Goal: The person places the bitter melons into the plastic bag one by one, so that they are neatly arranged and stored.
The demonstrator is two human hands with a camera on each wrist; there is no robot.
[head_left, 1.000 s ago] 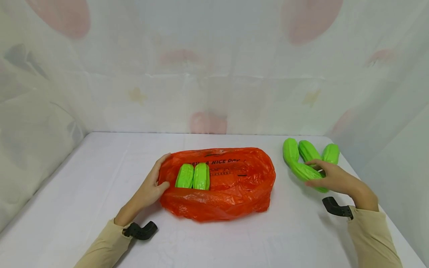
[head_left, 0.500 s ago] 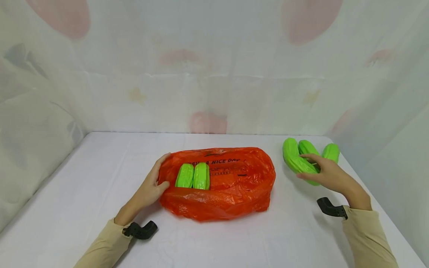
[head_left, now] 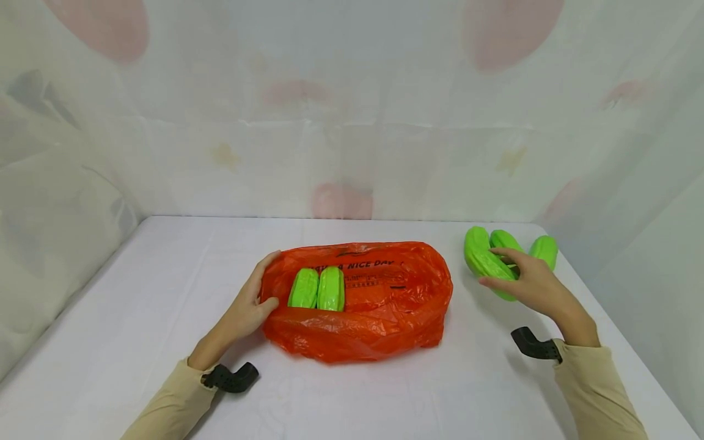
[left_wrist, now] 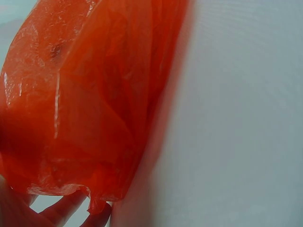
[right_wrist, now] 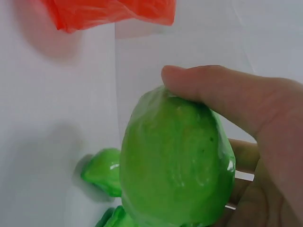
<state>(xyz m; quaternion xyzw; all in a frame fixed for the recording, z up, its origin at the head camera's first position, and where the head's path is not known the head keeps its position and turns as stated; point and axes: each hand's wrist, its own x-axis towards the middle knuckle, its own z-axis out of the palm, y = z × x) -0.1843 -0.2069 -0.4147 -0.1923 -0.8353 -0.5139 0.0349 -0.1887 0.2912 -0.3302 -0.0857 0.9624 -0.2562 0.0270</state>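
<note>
the right hand (head_left: 525, 284) is gripping a green gourd (right_wrist: 177, 161), the thumb pressing one side and the fingers backing the other. this gourd is occupying the right part of the tabletop (head_left: 440, 391), well apart from the red bag (head_left: 352, 336); a strip of white cloth is running between them. in the head view its far end is blending with the green just behind, so the boundary cannot be told. whether its underside is touching the tabletop cannot be told either.

the middle gourd (head_left: 506, 239) is lying just beyond the right hand, near the far edge. the outer gourd (head_left: 544, 249) is lying farther right, close beside the tabletop's right edge, which is limiting room on that side.

the left hand (head_left: 253, 305) is holding the red bag by its left end, the thumb lying at the front rim and the fingers lying higher along the side. the bag's mouth is gaping upward. two gourds (head_left: 330, 290) are standing side by side in its left half; to their right, the printed inner wall is showing. left of the left hand, the tabletop is extending broadly.
</note>
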